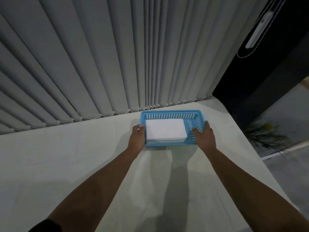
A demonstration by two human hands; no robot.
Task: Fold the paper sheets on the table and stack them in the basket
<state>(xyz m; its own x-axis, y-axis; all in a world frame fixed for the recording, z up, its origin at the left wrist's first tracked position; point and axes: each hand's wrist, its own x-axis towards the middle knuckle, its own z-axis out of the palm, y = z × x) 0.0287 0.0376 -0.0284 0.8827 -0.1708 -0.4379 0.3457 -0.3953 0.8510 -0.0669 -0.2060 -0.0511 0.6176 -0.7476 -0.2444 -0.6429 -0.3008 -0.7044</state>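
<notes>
A neat stack of folded white paper sheets (165,130) lies inside a blue plastic basket (170,113), pushed toward its left side, leaving a bare strip of basket floor on the right. The basket has slotted walls and sits on a pale tabletop (66,156), near the far edge, just in front of grey vertical blinds (100,56).

Both hands grip the basket. The left hand (137,138) wraps the left wall, thumb hooked over the rim beside the paper. The right hand (204,135) clasps the right wall, fingers curled inside over the rim. Both forearms stretch out from the bottom of the view.

No loose sheets show on the tabletop, so the folding looks finished. The paper is light and thin; folded edges could slide or fan out if the basket tips. The basket seems light and slightly flexible, best held level by its two short walls, as here.

To the right, a dark window frame (267,64).
</notes>
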